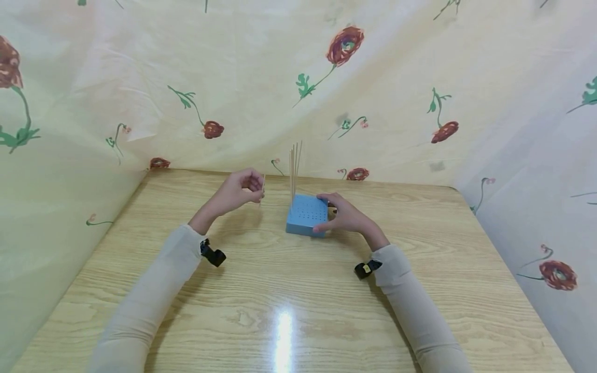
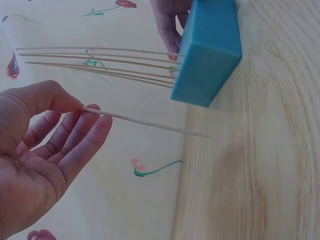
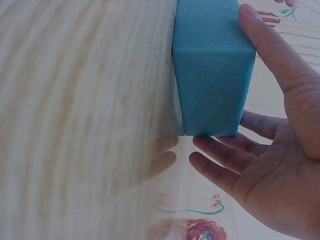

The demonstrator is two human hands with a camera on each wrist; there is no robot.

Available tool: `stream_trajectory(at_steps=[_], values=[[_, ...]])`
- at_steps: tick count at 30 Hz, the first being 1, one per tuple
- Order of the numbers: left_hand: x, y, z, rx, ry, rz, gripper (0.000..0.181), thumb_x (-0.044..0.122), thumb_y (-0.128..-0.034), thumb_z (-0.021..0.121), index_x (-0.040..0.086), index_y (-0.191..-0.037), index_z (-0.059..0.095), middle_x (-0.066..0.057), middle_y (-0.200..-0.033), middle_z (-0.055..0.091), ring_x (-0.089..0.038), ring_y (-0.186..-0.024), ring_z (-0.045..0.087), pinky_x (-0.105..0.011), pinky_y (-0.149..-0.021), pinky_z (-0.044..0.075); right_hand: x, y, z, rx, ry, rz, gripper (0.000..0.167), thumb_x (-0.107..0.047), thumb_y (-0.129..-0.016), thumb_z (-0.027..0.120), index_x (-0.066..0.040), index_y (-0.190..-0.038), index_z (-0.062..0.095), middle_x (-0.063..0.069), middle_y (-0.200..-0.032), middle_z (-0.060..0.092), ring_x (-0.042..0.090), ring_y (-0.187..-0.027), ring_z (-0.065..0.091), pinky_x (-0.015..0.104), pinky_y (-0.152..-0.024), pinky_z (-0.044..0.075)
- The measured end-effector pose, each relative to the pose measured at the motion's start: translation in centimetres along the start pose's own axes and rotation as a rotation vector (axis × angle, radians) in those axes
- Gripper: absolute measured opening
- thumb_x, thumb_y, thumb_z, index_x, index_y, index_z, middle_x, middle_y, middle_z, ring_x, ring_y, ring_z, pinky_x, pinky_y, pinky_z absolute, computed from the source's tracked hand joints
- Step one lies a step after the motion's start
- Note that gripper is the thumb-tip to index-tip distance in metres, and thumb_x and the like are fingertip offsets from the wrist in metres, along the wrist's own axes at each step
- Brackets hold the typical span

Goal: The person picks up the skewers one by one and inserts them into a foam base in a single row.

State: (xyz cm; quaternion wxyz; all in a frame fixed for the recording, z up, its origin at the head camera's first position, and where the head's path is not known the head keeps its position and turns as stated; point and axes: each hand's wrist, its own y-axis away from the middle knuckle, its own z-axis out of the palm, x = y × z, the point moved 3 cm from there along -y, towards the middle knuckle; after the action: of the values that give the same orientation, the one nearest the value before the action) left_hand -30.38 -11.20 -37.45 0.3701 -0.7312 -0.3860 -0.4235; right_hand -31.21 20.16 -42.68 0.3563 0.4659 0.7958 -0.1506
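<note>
A blue foam block (image 1: 308, 211) with rows of small holes in its top sits on the table. Several thin wooden skewers (image 1: 292, 173) stand upright near its left edge, leaning slightly apart. My left hand (image 1: 239, 190), left of the block, pinches one more skewer (image 2: 150, 123) between thumb and fingertips; its pointed end is free, apart from the block in the left wrist view. My right hand (image 1: 346, 215) holds the block at its right side, the thumb (image 3: 272, 47) on the near top edge and the fingers around the far side.
The wood-grain table (image 1: 242, 290) reaches to a flower-patterned cloth (image 1: 261, 88) hanging behind and at both sides. Each forearm wears a small black wrist camera (image 1: 213, 254) over a pale sleeve (image 1: 154, 290). A bright light reflection lies on the near tabletop.
</note>
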Motion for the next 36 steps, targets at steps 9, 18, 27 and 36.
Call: stream_trajectory(at_steps=[9, 18, 27, 36], values=[[0.8, -0.1, 0.7, 0.037, 0.099, 0.043, 0.017, -0.004, -0.0936, 0.068, -0.001, -0.109, 0.060, -0.014, -0.098, 0.063, -0.017, -0.086, 0.066, -0.032, -0.077, 0.064, -0.2, 0.2, 0.0, 0.001, -0.004, 0.002, 0.101, -0.032, -0.078, 0.091, -0.006, -0.158, 0.034, 0.021, -0.155, 0.038, 0.045, -0.143, 0.040, 0.059, -0.116, 0.039], [2.0, -0.6, 1.9, 0.062, 0.155, 0.076, 0.016, -0.004, -0.0934, 0.068, -0.001, -0.107, 0.059, -0.014, -0.096, 0.063, -0.017, -0.086, 0.066, -0.032, -0.078, 0.064, -0.1, 0.2, 0.1, -0.001, -0.005, 0.001, 0.101, -0.032, -0.078, 0.090, -0.006, -0.158, 0.033, 0.021, -0.156, 0.037, 0.045, -0.143, 0.039, 0.060, -0.116, 0.039], [2.6, -1.3, 3.1, 0.061, 0.193, 0.142, 0.016, -0.007, -0.0922, 0.068, -0.001, -0.105, 0.060, -0.012, -0.094, 0.062, -0.021, -0.084, 0.067, -0.032, -0.076, 0.064, 0.0, 0.2, 0.1, 0.007, 0.005, 0.011, 0.101, -0.033, -0.078, 0.090, -0.008, -0.158, 0.034, 0.021, -0.155, 0.037, 0.045, -0.143, 0.040, 0.060, -0.115, 0.040], [2.8, -2.0, 4.0, 0.063, 0.206, 0.141, 0.016, -0.010, -0.0913, 0.067, -0.006, -0.104, 0.058, -0.016, -0.093, 0.062, -0.017, -0.083, 0.066, -0.036, -0.076, 0.064, 0.1, 0.0, 0.1, 0.008, 0.003, 0.010, 0.101, -0.033, -0.078, 0.090, -0.007, -0.158, 0.034, 0.021, -0.155, 0.038, 0.045, -0.143, 0.041, 0.059, -0.116, 0.040]])
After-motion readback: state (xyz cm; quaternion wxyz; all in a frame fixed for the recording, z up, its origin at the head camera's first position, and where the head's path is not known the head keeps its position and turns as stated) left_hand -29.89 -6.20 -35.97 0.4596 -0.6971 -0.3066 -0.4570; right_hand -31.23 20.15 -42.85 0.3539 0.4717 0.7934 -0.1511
